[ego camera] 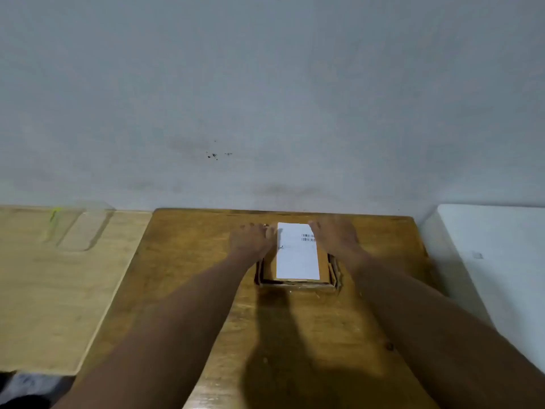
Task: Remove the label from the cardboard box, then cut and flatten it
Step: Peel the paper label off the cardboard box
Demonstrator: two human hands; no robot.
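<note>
A small brown cardboard box (pixel 324 268) sits near the far edge of the wooden table (pixel 295 335). A white label (pixel 297 255) with a barcode covers most of its top face. My left hand (pixel 250 239) lies flat over the box's far left corner, fingers spread toward the wall. My right hand (pixel 334 234) rests palm down on the far right part of the box and covers the label's right edge. Neither hand grips anything. The image is blurred by motion.
A grey wall rises just behind the table. A lighter wooden surface (pixel 44 290) lies to the left, bearing a clear plastic tray (pixel 79 228) with a green-yellow item (pixel 54 214). A white surface (pixel 501 261) borders the table on the right.
</note>
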